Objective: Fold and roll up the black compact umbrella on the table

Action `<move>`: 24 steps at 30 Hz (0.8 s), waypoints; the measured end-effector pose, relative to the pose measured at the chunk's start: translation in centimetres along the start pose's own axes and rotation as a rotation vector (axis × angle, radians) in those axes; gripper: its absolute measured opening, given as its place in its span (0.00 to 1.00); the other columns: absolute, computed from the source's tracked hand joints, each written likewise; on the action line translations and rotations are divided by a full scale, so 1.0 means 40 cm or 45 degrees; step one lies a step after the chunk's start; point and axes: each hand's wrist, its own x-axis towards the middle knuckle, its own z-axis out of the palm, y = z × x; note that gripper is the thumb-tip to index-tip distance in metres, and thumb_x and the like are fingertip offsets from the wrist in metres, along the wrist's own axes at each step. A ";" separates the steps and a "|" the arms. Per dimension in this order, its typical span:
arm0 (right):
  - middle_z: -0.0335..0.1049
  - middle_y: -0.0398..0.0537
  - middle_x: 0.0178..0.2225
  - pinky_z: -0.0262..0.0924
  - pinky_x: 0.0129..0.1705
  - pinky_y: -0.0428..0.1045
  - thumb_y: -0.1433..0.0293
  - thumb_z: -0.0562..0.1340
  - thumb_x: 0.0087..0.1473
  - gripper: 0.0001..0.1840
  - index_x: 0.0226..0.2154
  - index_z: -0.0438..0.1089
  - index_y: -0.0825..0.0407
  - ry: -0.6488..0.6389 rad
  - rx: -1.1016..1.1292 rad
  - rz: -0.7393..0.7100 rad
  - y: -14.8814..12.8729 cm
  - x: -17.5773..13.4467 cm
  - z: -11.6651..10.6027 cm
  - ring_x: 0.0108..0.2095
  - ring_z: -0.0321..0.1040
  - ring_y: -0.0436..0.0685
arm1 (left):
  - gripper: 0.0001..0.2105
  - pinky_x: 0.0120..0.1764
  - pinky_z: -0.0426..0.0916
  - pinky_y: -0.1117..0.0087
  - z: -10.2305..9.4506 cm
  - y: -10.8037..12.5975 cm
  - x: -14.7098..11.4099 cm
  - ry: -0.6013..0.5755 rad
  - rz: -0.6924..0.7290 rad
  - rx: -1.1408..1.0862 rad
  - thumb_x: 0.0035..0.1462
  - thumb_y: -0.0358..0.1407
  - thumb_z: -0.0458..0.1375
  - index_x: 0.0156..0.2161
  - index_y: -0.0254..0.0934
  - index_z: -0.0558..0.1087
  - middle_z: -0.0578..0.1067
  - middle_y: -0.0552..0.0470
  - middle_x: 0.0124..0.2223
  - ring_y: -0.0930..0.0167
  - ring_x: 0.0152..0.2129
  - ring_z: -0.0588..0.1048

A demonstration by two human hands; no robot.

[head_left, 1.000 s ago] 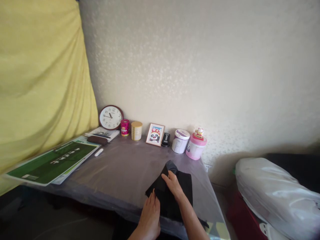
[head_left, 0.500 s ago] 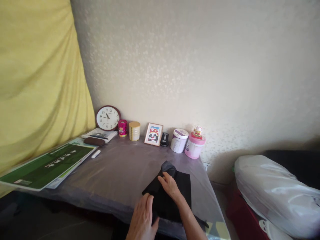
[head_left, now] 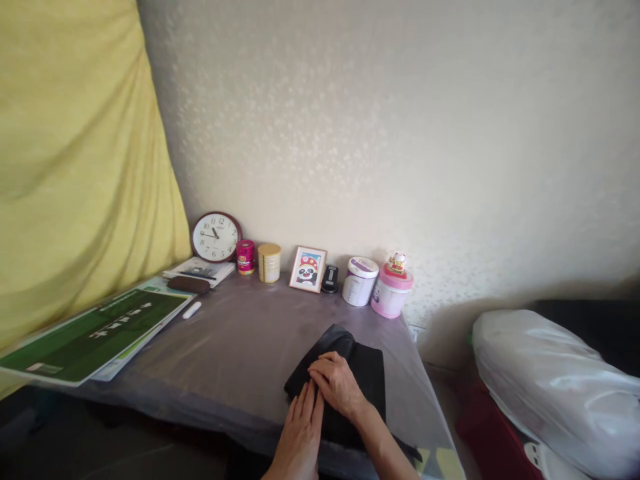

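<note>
A folded piece of black fabric [head_left: 370, 373] lies at the front right of the table, with a smoother, shinier flap at its far end and a thin strap or corner trailing toward the lower right. My left hand [head_left: 300, 430] rests flat on its left part, fingers stretched forward. Over the middle of the fabric is my right hand [head_left: 340, 387], its fingers bent and closed on the cloth, the tips meeting my left fingertips. Part of the fabric is hidden beneath both hands.
Along the wall stand a clock [head_left: 217, 237], a pink tin [head_left: 245, 257], a yellow-lidded can [head_left: 269, 264], a panda picture frame [head_left: 308, 269] and two tubs [head_left: 360, 283]. A green board [head_left: 95, 333] lies left. A white plastic bag [head_left: 555, 380] sits right of the table [head_left: 230, 347].
My left hand has moved forward onto the fabric and flattened. My right hand has drawn back slightly and turned, so the fingertips of both hands now meet.
</note>
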 end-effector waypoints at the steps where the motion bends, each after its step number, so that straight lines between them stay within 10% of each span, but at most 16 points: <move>1: 0.75 0.43 0.38 0.51 0.53 0.51 0.67 0.53 0.58 0.13 0.35 0.74 0.46 0.000 -0.018 -0.038 0.010 0.002 0.003 0.47 0.63 0.55 | 0.52 0.61 0.41 0.58 0.002 0.001 0.000 0.006 -0.001 -0.001 0.25 0.21 0.52 0.62 0.29 0.39 0.37 0.42 0.65 0.58 0.62 0.39; 13: 0.73 0.48 0.43 0.46 0.56 0.56 0.70 0.51 0.58 0.14 0.37 0.73 0.49 0.123 -0.280 0.199 0.164 0.118 -0.004 0.52 0.61 0.57 | 0.51 0.60 0.44 0.62 -0.053 0.021 -0.016 -0.087 -0.089 -0.116 0.26 0.20 0.50 0.62 0.33 0.38 0.31 0.43 0.64 0.61 0.62 0.39; 17: 0.72 0.51 0.44 0.48 0.55 0.56 0.69 0.50 0.59 0.15 0.40 0.71 0.51 0.243 -0.287 0.226 0.132 0.105 -0.025 0.52 0.60 0.58 | 0.51 0.60 0.45 0.65 -0.057 0.022 -0.013 -0.115 -0.118 -0.130 0.27 0.18 0.50 0.62 0.33 0.38 0.34 0.40 0.64 0.61 0.62 0.40; 24: 0.75 0.43 0.32 0.40 0.59 0.57 0.67 0.53 0.58 0.14 0.30 0.73 0.47 -0.027 -0.114 -0.030 0.067 0.048 0.012 0.49 0.63 0.54 | 0.52 0.60 0.44 0.60 -0.014 0.011 0.004 -0.098 -0.123 -0.098 0.26 0.18 0.51 0.62 0.34 0.38 0.34 0.40 0.65 0.58 0.62 0.39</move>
